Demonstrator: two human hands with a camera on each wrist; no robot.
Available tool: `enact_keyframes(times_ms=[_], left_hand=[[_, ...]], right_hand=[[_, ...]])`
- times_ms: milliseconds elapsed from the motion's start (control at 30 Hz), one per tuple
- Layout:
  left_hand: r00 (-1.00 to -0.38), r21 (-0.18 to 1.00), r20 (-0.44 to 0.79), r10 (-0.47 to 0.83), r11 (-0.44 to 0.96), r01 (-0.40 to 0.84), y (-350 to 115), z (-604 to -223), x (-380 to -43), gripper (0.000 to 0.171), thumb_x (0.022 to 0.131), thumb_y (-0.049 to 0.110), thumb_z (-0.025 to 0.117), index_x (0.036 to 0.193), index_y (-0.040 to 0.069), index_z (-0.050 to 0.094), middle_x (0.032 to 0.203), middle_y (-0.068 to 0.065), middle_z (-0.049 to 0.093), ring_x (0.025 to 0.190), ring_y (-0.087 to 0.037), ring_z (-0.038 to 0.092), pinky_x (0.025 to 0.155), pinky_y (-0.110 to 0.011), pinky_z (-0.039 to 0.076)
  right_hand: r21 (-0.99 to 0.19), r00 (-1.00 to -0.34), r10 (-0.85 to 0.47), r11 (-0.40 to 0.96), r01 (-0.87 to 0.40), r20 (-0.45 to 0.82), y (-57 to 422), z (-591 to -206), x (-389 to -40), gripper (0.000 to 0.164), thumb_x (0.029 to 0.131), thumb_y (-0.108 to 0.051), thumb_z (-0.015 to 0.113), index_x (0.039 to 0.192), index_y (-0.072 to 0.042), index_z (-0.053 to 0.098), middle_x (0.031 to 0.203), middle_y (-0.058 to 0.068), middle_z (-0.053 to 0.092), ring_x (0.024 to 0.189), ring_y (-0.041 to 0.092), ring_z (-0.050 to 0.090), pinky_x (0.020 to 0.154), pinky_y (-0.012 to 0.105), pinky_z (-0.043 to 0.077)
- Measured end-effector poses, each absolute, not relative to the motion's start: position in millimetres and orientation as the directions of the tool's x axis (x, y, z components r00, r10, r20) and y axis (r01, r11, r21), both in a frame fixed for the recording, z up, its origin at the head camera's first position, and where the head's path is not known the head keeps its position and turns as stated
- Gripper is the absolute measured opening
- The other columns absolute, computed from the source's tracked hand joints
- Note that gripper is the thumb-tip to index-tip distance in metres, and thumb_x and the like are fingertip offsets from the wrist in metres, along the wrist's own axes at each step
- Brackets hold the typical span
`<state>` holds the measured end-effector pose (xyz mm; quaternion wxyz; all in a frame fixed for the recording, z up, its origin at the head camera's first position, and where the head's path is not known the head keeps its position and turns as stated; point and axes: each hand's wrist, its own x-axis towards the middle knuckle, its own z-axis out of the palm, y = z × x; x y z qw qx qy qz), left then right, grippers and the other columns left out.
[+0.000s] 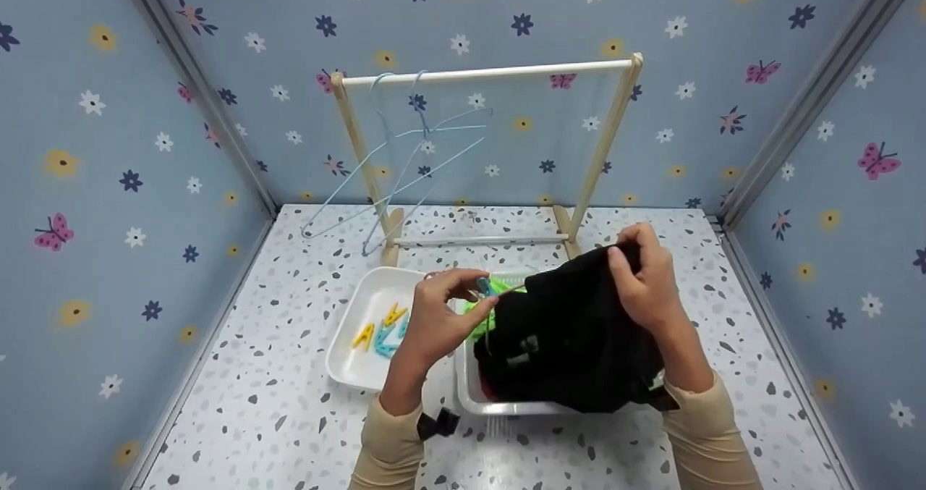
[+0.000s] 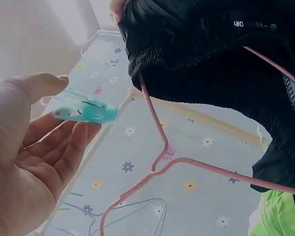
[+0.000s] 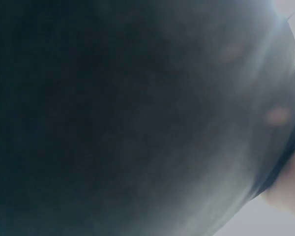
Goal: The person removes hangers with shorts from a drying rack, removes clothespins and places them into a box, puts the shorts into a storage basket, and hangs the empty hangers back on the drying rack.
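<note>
My left hand point(image 1: 438, 320) pinches a teal clothespin point(image 2: 86, 109) between thumb and fingers, beside the waistband of a black garment point(image 1: 571, 345). The garment has a gathered elastic waist and small white lettering. My right hand point(image 1: 647, 280) grips its upper right edge and holds it up over a white basket point(image 1: 499, 407). A pink hanger point(image 2: 211, 169) runs inside the waistband, its hook and neck sticking out near the left hand. Dark cloth fills the right wrist view.
A white tray point(image 1: 365, 365) with several yellow and teal clothespins stands left of the basket. Bright green cloth point(image 1: 483, 316) shows in the basket. Behind is a wooden rack point(image 1: 485, 74) with blue hangers point(image 1: 434, 179) on its left side. Patterned walls enclose the speckled table point(image 1: 289, 417).
</note>
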<state>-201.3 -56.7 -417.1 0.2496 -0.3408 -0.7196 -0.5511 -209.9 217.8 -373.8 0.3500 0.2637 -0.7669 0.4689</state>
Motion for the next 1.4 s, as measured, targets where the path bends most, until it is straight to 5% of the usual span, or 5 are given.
enact_keyframes(times_ms=[567,1067,1400], left_hand=[[-0.753,0.676,0.636,0.168,0.349,0.649,-105,-482,-215,0.026,0.085,0.015,0.077,0.11,0.014,0.072,0.091,0.0,0.067,0.076,-0.014,0.062,0.059,-0.031,0.05],[-0.871,0.641,0.49,0.005,0.675,0.365,-154,-532,-233,0.036,0.079,0.017,0.083,0.111,0.004,0.071,0.091,-0.006,0.068,0.078,-0.02,0.063,0.069,-0.037,0.052],[-0.915,0.613,0.397,-0.066,0.761,0.211,-163,-544,-246,0.038,0.08,0.015,0.081,0.114,0.0,0.07,0.105,-0.015,0.069,0.093,-0.03,0.065,0.08,-0.044,0.051]], right_hand=[[-0.57,-0.657,-0.06,0.442,-0.693,0.752,224,-380,-206,0.007,0.085,0.014,0.052,0.088,0.011,0.047,0.077,0.013,0.049,0.065,0.012,0.043,0.059,0.023,0.034],[-0.553,-0.636,-0.033,0.461,-0.694,0.771,230,-382,-207,0.007,0.084,0.014,0.053,0.087,0.013,0.047,0.076,0.015,0.049,0.067,0.013,0.044,0.062,0.022,0.035],[-0.566,-0.636,-0.001,0.455,-0.687,0.771,232,-382,-207,0.006,0.084,0.015,0.053,0.087,0.014,0.048,0.079,0.018,0.05,0.072,0.012,0.046,0.068,0.02,0.035]])
